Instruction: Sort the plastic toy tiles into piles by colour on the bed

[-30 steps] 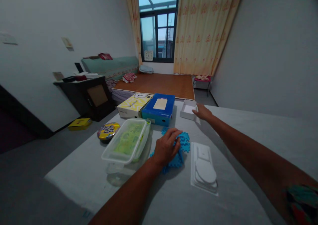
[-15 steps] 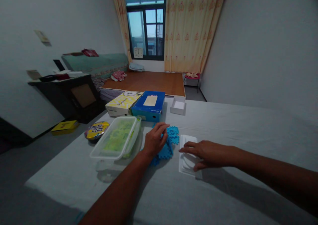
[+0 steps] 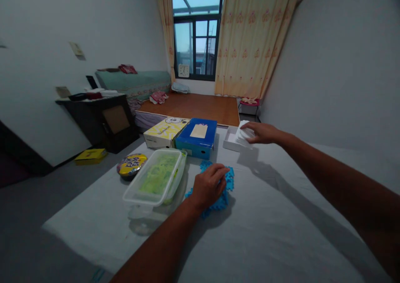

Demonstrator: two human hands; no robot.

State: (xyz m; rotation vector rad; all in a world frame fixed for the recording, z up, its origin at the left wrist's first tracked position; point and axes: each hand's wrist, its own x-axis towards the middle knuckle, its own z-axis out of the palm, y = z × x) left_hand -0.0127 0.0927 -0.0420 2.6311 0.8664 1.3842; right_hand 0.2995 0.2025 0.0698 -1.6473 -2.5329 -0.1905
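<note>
My left hand rests on a pile of blue foam puzzle pieces on the grey table, fingers curled over them. My right hand reaches far out and holds a white plastic insert tray over the small open white box at the table's far edge. A clear plastic container holding green pieces sits left of the blue pile.
A blue box and a yellow-white box lie at the table's far side. A round yellow tin sits at the left edge. Beyond are a dark cabinet, a bed platform and a curtained window.
My right hand took the white insert tray off the table beside the blue pieces and carried it away to the small white box. My left hand stayed on the blue pile.
</note>
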